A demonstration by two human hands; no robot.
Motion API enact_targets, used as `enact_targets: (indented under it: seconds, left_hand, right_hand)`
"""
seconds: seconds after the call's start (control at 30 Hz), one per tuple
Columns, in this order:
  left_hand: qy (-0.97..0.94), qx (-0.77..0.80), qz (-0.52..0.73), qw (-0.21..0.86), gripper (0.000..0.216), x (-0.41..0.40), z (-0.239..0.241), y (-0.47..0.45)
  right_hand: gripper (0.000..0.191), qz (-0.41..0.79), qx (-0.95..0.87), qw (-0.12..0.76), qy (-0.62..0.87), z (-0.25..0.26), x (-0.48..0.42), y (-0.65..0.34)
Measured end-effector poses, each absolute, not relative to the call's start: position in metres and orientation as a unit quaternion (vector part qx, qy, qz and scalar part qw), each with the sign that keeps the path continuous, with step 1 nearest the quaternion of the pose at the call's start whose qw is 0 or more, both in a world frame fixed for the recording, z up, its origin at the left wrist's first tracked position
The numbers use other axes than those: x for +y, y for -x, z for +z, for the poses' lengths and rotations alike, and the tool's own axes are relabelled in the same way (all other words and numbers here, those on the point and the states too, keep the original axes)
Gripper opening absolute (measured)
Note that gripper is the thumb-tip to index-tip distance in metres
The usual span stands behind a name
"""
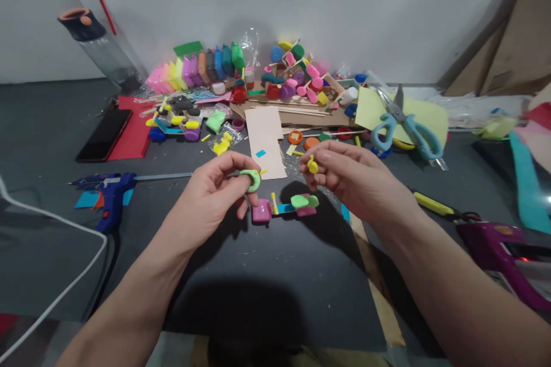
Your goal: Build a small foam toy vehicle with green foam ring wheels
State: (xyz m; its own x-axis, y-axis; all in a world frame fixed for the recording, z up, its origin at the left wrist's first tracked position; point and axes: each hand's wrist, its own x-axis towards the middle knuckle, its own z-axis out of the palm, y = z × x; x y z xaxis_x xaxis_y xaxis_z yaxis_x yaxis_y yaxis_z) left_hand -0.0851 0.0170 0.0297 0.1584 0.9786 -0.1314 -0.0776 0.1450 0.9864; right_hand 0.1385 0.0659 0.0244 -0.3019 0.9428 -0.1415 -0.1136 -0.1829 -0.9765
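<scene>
Between thumb and fingers, my left hand [226,189] pinches a curved light green clay piece [253,181] with a small yellow stick poking out. My right hand [344,175] is closed on a small yellow clay piece [313,166], a round lump with a narrow tip. Below and between both hands, a small model [284,208] lies on the dark table, with pink-purple ends, a blue strip, a yellow upright stick and light green ovals on its right end. My left fingertips partly overlap its left end in view.
A blue glue gun [114,198] lies at left near a phone [104,135]. Light blue scissors [404,123] rest on yellow paper at right, beyond a yellow cutter [433,203]. Colourful clay packs [196,69] and clay models [297,77] line the wall. A cardboard piece [264,132] lies centrally.
</scene>
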Motion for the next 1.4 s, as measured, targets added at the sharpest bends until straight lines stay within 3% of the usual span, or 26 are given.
enact_targets:
  seconds: [0.13, 0.27, 0.53, 0.73, 1.1, 1.4]
  left_hand:
    - [-0.487, 0.483, 0.438, 0.581, 0.004, 0.018, 0.031, 0.085]
    - [-0.536, 0.541, 0.422, 0.493, 0.011, 0.024, 0.025, 0.089]
    - [-0.660, 0.617, 0.256, 0.343, 0.012, 0.034, 0.017, 0.105]
    - [-0.646, 0.590, 0.258, 0.410, 0.015, 0.033, 0.025, 0.106]
    - [-0.545, 0.533, 0.425, 0.487, 0.025, 0.020, 0.042, 0.097]
    - [-0.465, 0.515, 0.474, 0.542, 0.025, 0.002, 0.033, 0.108]
  right_hand:
    - [0.024, 0.640, -0.489, 0.412, 0.427, 0.021, 0.067, -0.140]
    - [0.018, 0.630, -0.487, 0.422, 0.433, 0.018, 0.067, -0.143]
    - [0.010, 0.667, -0.436, 0.455, 0.397, 0.031, 0.069, -0.147]
    - [0.010, 0.700, -0.414, 0.451, 0.367, 0.034, 0.065, -0.146]
    - [0.022, 0.710, -0.409, 0.477, 0.318, 0.033, 0.059, -0.140]
    - [0.026, 0.691, -0.439, 0.480, 0.316, 0.048, 0.042, -0.140]
